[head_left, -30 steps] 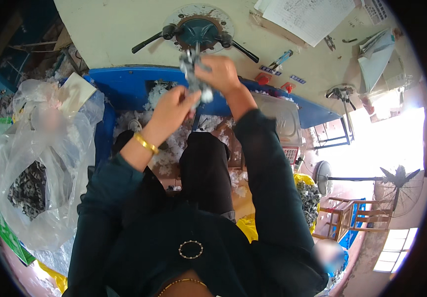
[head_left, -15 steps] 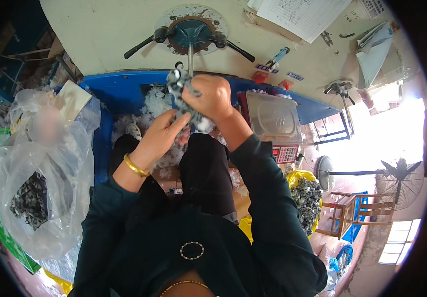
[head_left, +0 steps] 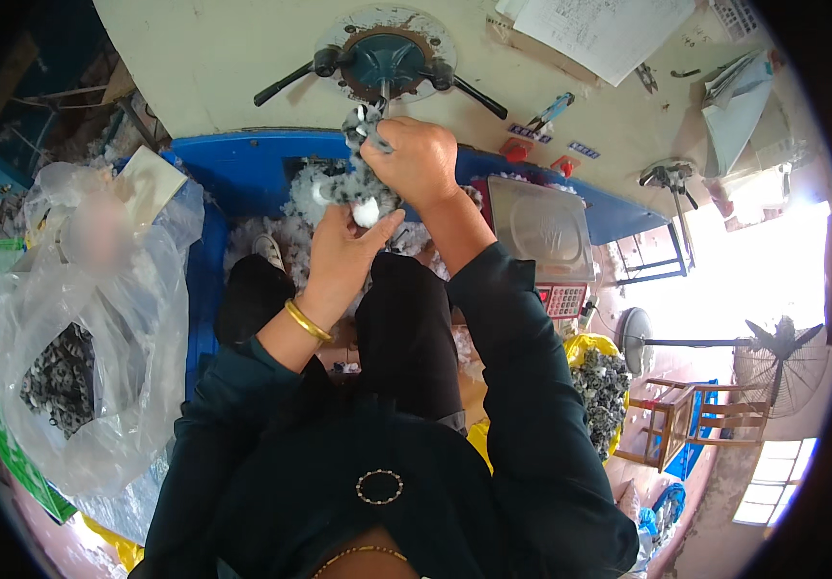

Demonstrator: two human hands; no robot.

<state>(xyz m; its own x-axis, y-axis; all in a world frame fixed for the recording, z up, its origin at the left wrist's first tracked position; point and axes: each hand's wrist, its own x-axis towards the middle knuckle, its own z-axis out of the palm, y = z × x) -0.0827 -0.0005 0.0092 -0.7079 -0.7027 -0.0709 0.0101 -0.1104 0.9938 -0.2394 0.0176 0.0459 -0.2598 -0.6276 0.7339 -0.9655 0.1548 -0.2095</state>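
Note:
A small grey-and-white plush toy [head_left: 368, 181] hangs in front of the metal tube [head_left: 386, 89] of a machine set in the tabletop. Its upper end is against or over the tube; I cannot tell which. My right hand [head_left: 418, 162] is closed round its upper part from the right. Lower down, my left hand [head_left: 346, 253], with a gold bangle at the wrist, cups its white lower end between thumb and fingers. Some of the left fingers are hidden behind the toy. Loose white stuffing [head_left: 308, 188] lies behind and below it.
Two black-handled levers [head_left: 474, 96] stick out beside the tube. On the right stand a scale [head_left: 539, 232] and a yellow bag [head_left: 601, 396] of grey-white pieces. A clear plastic bag [head_left: 126, 386] with similar pieces is on the left. Papers [head_left: 594, 34] and pliers [head_left: 551, 111] lie on the table.
The toy has turned, and a white part shows at its lower end. My left hand has shifted right and down a little, its thumb spreading from the fingers. My right hand keeps its grip.

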